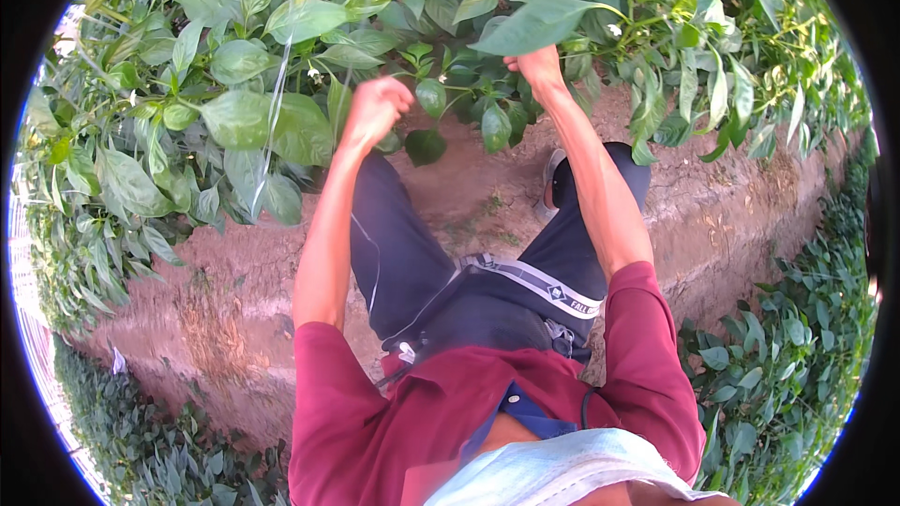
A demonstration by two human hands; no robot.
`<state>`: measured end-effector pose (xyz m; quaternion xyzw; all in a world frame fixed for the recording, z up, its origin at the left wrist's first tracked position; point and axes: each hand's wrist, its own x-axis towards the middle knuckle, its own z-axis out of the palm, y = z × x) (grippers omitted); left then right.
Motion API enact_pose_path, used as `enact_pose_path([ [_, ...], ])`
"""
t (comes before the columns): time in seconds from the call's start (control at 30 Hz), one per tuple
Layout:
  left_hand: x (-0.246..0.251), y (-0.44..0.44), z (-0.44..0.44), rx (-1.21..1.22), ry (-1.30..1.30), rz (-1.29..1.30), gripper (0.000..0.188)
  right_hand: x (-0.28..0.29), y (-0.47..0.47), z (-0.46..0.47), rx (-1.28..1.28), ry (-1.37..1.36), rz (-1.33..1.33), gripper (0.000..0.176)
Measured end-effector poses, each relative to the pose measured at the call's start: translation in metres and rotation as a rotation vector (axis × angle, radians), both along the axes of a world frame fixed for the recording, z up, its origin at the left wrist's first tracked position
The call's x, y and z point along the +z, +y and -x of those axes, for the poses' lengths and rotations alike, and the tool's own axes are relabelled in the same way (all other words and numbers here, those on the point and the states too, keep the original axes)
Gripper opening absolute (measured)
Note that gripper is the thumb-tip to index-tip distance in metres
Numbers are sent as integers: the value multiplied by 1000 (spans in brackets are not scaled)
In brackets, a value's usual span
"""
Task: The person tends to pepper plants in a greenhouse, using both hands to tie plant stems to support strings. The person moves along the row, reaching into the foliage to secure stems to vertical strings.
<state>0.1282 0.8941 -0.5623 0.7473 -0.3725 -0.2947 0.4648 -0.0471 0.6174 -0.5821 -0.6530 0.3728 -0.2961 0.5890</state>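
My left hand [383, 104] is raised at the edge of the pepper plants, its fingers curled and slightly blurred. Broad pepper leaves [302, 128] hang just left of it, and I cannot tell if anything is between its fingers. My right hand [540, 70] reaches into the foliage, partly covered by a large pepper leaf [538, 22]; its grip is hidden. Between the two hands stands a leafy pepper shoot [430, 93] with a small white flower [442, 78].
White support strings [280, 95] run down through the plants on the left. Bare soil [450, 183] lies between my legs, where a shoe [550, 183] shows. More low plants [766, 344] grow behind me on the right. A strap [548, 284] lies across my lap.
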Motion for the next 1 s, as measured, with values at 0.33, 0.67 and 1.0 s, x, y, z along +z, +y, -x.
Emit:
enact_pose_path([
  [0.33, -109, -68, 2, 96, -248, -150, 37, -84, -56, -8, 46, 120, 538, 57],
  [0.67, -94, -143, 10, 33, -155, 364, 19, -25, -26, 0, 228, 220, 546, 31],
  [1.0, -89, -174, 28, 40, 225, 484, 42, -29, -54, 18, 156, 155, 465, 30],
])
